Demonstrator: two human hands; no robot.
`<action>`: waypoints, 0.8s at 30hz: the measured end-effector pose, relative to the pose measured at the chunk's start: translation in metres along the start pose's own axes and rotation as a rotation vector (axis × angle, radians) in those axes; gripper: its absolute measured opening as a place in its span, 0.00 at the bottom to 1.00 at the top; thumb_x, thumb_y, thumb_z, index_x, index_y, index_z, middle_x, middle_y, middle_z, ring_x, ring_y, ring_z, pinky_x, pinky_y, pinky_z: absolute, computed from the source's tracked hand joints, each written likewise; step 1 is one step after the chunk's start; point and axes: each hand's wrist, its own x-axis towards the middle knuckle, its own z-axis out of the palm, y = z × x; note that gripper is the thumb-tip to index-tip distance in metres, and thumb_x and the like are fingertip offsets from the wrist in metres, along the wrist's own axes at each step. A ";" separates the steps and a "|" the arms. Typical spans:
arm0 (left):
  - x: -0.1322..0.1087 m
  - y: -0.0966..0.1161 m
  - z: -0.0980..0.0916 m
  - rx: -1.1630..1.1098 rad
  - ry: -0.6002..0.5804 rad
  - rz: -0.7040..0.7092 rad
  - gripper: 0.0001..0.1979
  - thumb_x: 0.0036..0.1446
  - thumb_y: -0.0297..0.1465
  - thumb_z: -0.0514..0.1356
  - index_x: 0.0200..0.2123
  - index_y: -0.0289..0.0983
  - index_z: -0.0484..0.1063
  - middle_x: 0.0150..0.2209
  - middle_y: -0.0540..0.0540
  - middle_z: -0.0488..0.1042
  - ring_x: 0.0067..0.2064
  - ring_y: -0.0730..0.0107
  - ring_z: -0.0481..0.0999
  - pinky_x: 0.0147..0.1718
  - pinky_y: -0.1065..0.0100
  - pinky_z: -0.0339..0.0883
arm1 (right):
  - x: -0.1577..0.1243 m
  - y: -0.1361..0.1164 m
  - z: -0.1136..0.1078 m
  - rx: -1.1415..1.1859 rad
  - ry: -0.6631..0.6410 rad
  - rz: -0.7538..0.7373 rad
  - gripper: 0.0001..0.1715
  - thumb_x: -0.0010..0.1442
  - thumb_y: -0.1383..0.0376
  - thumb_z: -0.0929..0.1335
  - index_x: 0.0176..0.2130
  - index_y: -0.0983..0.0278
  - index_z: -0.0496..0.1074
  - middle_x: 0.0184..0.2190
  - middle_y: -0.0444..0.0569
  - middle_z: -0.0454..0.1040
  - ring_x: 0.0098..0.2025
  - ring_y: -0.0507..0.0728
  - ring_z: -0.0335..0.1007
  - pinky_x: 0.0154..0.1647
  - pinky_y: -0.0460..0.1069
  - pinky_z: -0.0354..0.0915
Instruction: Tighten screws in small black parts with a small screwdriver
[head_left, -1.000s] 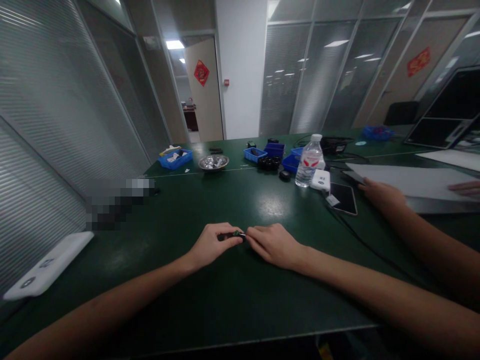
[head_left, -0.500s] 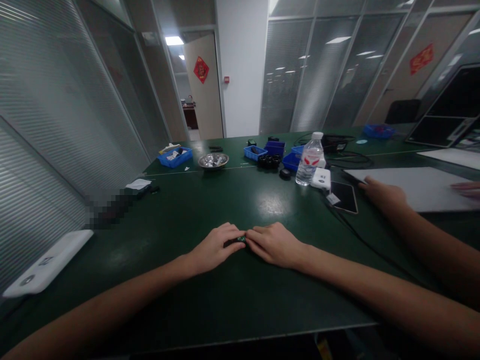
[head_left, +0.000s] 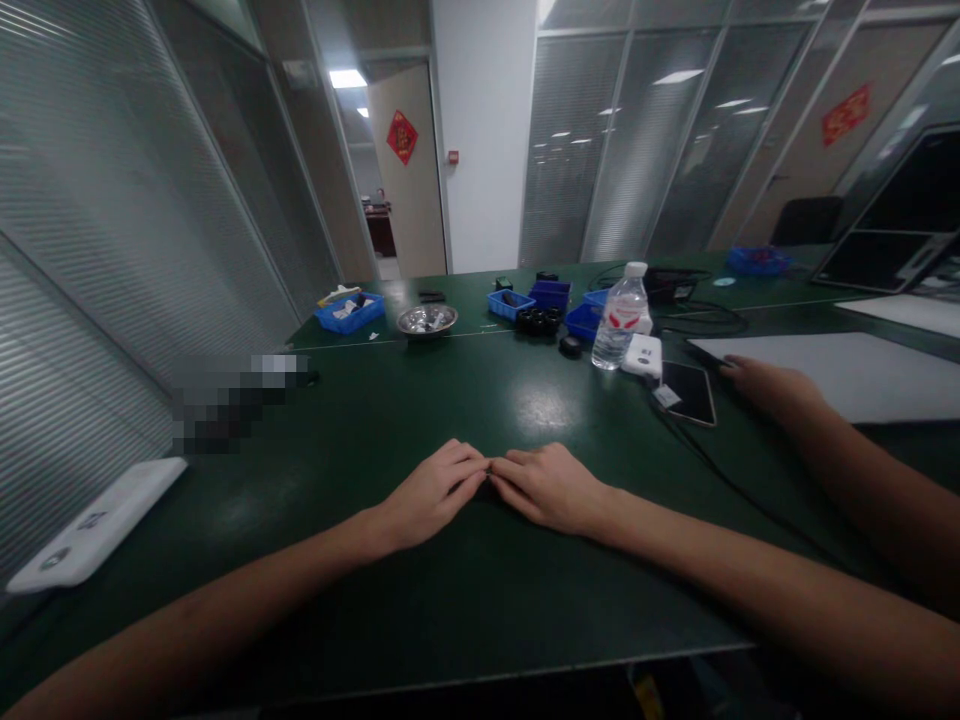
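Left hand (head_left: pixel 439 490): grip pinched on small dark piece (head_left: pixel 489 469), mostly hidden.
Right hand (head_left: pixel 551 487): grip pinched opposite, likely steadying it.

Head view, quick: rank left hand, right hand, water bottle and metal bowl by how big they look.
1. Left hand and right hand: too alike to rank apart
2. Water bottle
3. Metal bowl
Nearness enlarges the hands.

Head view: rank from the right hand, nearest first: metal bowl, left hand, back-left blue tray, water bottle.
From the right hand:
1. Left hand: just left, fingertips meeting.
2. Water bottle: ahead, slightly right.
3. Metal bowl: far ahead, left.
4. Blue tray: left of the bowl.
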 end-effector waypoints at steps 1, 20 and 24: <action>0.000 -0.001 -0.001 -0.021 0.011 -0.011 0.16 0.73 0.32 0.49 0.46 0.37 0.76 0.43 0.43 0.75 0.47 0.64 0.70 0.49 0.62 0.65 | 0.000 0.000 0.000 0.001 -0.001 0.004 0.18 0.74 0.58 0.56 0.45 0.63 0.70 0.34 0.46 0.74 0.27 0.50 0.64 0.27 0.49 0.48; -0.003 -0.026 0.001 -0.114 0.117 -0.248 0.20 0.62 0.21 0.55 0.53 0.43 0.76 0.52 0.46 0.74 0.52 0.62 0.72 0.49 0.61 0.69 | 0.002 0.005 -0.010 0.290 0.319 0.115 0.16 0.73 0.60 0.59 0.38 0.64 0.70 0.27 0.44 0.70 0.25 0.49 0.62 0.28 0.46 0.55; -0.007 -0.017 -0.003 -0.112 0.125 -0.285 0.21 0.63 0.21 0.52 0.55 0.42 0.73 0.53 0.45 0.73 0.49 0.64 0.73 0.44 0.63 0.70 | -0.028 0.006 -0.031 0.481 0.830 0.162 0.14 0.71 0.62 0.62 0.33 0.62 0.66 0.24 0.41 0.65 0.23 0.50 0.60 0.26 0.47 0.58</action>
